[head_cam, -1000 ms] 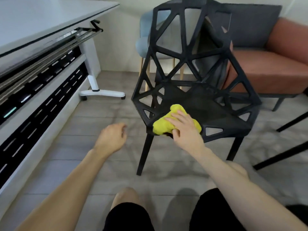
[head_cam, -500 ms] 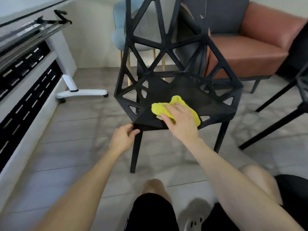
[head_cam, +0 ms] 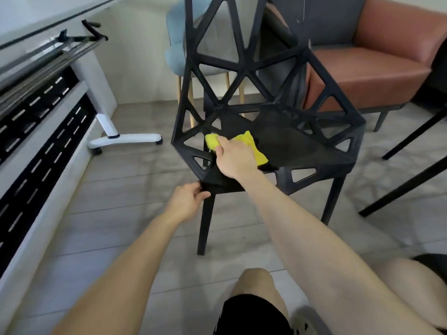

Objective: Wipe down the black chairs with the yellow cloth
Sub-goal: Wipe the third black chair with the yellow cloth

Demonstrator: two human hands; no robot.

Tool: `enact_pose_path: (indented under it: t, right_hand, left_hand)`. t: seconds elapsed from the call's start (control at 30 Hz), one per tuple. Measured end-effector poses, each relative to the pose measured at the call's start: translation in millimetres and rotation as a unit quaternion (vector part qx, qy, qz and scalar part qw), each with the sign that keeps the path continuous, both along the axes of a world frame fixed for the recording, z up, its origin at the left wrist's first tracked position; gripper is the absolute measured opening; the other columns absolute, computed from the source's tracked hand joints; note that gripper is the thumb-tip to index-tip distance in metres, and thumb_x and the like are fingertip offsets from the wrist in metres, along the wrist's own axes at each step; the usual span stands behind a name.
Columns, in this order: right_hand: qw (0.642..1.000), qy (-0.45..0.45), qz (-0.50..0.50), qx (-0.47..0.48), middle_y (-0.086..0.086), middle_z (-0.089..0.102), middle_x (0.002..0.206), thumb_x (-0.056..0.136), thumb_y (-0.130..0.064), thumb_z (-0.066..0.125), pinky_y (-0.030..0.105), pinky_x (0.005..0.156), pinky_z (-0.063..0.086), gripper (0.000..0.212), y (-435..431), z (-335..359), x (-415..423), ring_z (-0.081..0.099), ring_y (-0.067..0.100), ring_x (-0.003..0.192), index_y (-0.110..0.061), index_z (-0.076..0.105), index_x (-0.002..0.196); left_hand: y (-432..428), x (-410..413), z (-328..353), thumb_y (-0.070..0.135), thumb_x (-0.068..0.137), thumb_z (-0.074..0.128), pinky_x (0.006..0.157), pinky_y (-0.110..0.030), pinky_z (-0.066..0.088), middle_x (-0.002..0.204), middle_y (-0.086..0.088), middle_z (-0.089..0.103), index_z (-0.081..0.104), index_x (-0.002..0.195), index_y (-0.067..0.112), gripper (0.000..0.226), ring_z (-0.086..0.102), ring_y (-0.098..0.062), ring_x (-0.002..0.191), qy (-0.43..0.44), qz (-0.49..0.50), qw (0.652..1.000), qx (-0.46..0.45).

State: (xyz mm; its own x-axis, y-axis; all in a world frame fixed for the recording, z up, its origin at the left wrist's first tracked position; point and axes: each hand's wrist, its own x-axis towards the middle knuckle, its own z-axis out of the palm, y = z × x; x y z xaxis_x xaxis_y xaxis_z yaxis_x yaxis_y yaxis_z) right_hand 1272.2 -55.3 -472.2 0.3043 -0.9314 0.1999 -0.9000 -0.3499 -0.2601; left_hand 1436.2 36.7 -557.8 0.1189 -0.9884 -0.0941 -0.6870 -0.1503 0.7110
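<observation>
On chair [head_cam: 302, 146] seat, right hand [head_cam: 235, 158] grips cloth [head_cam: 246, 139]; left hand [head_cam: 186, 201] pinches front corner. Hard swipe may skid chair (pinch weak).

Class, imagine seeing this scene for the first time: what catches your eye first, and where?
The yellow cloth glows against the seat of the black chair at centre, gripped by the right hand. The left hand holds the seat's front corner, and a rust-coloured sofa sits behind on the right.
</observation>
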Motion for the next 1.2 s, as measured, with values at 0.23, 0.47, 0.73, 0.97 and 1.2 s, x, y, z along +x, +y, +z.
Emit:
enact_pose_path:
  t: [0.23, 0.47, 0.73, 0.97, 1.2]
  right_hand:
    - [0.986, -0.076, 0.080, -0.122, 0.002, 0.067, 0.134, 0.106, -0.034, 0.050, 0.043, 0.112, 0.043, 0.036, 52.0, -24.9, -91.1, 0.055, 0.027, 0.130, -0.026, 0.065, 0.137]
    - [0.954, -0.138, -0.243, -0.108, 0.012, 0.060, 0.143, 0.108, -0.028, 0.047, 0.055, 0.123, 0.023, 0.035, 18.6, -32.6, -163.6, 0.040, 0.034, 0.145, -0.016, 0.063, 0.137]
    - [0.970, -0.127, 0.059, -0.199, -0.003, 0.027, 0.172, 0.111, -0.025, 0.047, 0.061, 0.128, 0.014, 0.051, 105.6, -99.2, -70.3, 0.011, 0.020, 0.163, -0.032, 0.039, 0.161]
    - [0.938, -0.224, -0.170, -0.204, 0.013, 0.043, 0.164, 0.107, -0.013, 0.053, 0.061, 0.125, 0.023, 0.039, 46.8, -78.7, -210.4, 0.024, 0.037, 0.159, -0.009, 0.061, 0.145]
    - [0.970, -0.102, -0.195, -0.103, 0.004, 0.043, 0.165, 0.101, -0.053, 0.041, 0.062, 0.128, 0.010, 0.055, 29.9, -57.7, -184.9, 0.013, 0.026, 0.162, -0.032, 0.059, 0.149]
  left_hand:
    - [-1.3, 4.6, -1.0, 0.026, 0.105, 0.071, 0.095, -0.052, 0.061, 0.114, -0.009, 0.081, 0.073, 0.127, 0.015, 0.025, 0.078, -0.030, 0.097, 0.014, -0.009, 1.000, 0.004]
    - [-0.3, -1.6, 1.0, 0.031, 0.111, 0.060, 0.092, -0.038, 0.054, 0.125, -0.011, 0.076, 0.065, 0.133, 0.011, 0.030, 0.074, -0.035, 0.110, -0.041, -0.019, 0.999, 0.010]
    - [6.3, -4.9, -7.7, 0.025, 0.112, 0.056, 0.088, -0.056, 0.064, 0.141, -0.012, 0.069, 0.060, 0.138, 0.012, 0.029, 0.076, -0.037, 0.107, 0.026, 0.011, 1.000, 0.014]
    - [11.8, -13.7, -5.3, 0.037, 0.113, 0.052, 0.100, -0.058, 0.059, 0.150, -0.009, 0.064, 0.055, 0.148, 0.020, 0.040, 0.070, -0.034, 0.122, -0.024, 0.031, 0.999, 0.033]
    - [17.2, -23.8, 2.9, 0.032, 0.113, 0.053, 0.101, -0.055, 0.059, 0.152, -0.017, 0.060, 0.052, 0.150, 0.012, 0.042, 0.064, -0.041, 0.131, -0.023, 0.062, 0.997, 0.039]
